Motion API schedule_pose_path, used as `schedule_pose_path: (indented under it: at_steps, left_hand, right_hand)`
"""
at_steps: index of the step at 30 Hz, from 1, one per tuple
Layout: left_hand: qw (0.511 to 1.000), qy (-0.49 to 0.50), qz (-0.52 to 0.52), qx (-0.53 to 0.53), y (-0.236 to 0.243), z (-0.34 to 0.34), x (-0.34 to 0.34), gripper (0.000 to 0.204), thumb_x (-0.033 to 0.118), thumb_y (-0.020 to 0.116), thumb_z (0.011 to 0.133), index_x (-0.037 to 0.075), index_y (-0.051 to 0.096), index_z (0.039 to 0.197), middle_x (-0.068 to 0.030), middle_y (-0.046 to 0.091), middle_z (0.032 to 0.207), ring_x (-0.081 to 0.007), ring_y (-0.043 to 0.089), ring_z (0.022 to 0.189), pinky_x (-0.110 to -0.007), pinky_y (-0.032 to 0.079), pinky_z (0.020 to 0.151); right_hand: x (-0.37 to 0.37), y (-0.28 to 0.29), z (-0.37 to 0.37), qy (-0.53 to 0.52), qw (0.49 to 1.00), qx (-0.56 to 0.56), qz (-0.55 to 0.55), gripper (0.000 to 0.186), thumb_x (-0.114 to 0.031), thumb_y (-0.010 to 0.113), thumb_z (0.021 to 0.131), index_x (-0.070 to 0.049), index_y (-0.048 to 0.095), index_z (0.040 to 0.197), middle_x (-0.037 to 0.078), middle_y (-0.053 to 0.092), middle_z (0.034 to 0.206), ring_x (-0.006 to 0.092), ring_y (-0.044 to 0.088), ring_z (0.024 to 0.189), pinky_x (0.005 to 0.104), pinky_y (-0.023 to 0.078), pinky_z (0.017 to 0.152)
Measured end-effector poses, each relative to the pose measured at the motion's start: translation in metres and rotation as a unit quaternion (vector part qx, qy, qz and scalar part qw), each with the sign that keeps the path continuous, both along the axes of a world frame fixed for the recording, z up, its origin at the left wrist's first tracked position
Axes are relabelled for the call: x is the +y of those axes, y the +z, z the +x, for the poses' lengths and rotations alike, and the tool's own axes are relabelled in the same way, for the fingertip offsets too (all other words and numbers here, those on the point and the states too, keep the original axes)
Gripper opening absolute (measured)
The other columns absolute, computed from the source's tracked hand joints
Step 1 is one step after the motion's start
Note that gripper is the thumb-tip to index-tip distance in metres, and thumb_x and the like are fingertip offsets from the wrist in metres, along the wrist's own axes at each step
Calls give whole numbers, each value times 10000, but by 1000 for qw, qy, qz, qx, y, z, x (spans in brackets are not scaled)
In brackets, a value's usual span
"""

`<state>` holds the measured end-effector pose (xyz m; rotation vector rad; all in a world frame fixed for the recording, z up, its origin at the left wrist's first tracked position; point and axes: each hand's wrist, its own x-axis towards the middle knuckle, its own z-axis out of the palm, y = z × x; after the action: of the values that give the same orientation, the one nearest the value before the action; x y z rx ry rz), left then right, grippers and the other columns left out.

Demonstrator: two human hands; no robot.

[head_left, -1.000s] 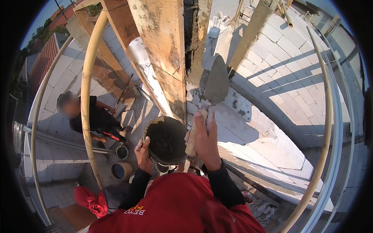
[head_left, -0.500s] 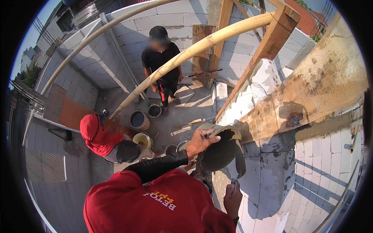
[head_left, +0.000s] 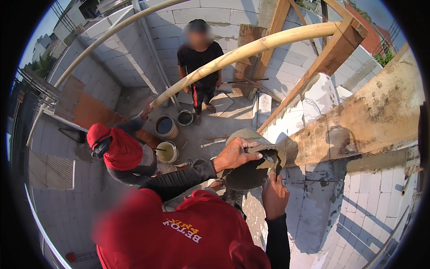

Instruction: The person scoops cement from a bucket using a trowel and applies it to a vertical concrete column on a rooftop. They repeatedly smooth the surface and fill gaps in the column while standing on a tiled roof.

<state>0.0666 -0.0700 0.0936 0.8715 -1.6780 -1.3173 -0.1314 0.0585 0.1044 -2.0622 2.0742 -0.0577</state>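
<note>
Since mortar (head_left: 244,175) lies in the bucket (head_left: 246,135), held beside the blockwork (head_left: 313,193), I judge the job partway: dark smears mark those blocks, but how much is left I can't tell. I have the left hand (head_left: 237,155) gripping the rim, the right hand (head_left: 275,196) closed around the trowel (head_left: 270,158). Half a second ago its blade overlapped the bucket's edge; now it sits inside.

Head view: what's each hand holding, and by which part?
The left hand holds the bucket by its rim; the right hand holds the trowel by its handle.
</note>
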Motion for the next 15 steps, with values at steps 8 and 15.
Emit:
schedule_pose_path:
  at_steps: [8,15]
  left_hand:
    - [982,103,143,-70,40,18,-6,483,313,927,834,-115,709,887,-180,779,933,-163,671,851,-332,550,734]
    - [984,161,2,-74,18,21,-14,548,351,873,870,-94,746,1163,-147,785,933,-104,560,746,-331,490,671]
  right_hand:
    - [-8,12,8,26,997,-42,-67,389,-217,652,992,10,607,1304,253,709,1046,436,737,790,522,587,691]
    - [1,4,-8,88,995,-35,20,357,-203,647,981,-18,605,1283,262,704,1013,458,728,799,533,578,686]
